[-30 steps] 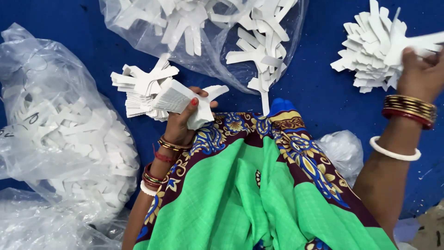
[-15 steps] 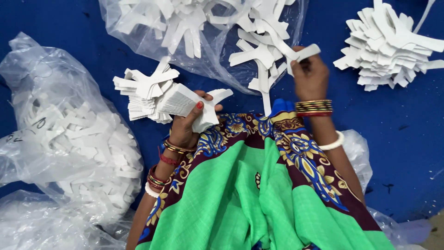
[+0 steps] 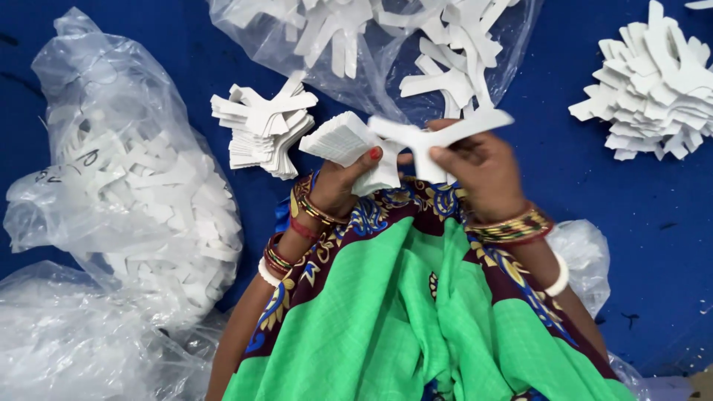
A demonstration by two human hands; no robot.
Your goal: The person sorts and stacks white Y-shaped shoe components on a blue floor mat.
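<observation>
A: Where's the white cutout piece (image 3: 438, 137)?
B: Pinched in the right hand (image 3: 479, 171), just above the lap, touching the small stack (image 3: 349, 148) clamped in the left hand (image 3: 342, 186)

A: How far along?
B: I'd judge partway: 2 fanned piles (image 3: 264, 126) (image 3: 653, 89) lie on the blue floor (image 3: 148, 44), yet many loose pieces remain in the clear bag (image 3: 356, 37) ahead

A: Pose?
B: Both hands together, palms inward, wrists bent over the green cloth (image 3: 401, 319)

free: blue mat (image 3: 564, 186) R of hands | blocked: bags (image 3: 134, 193) L, stack (image 3: 264, 126) fwd
</observation>
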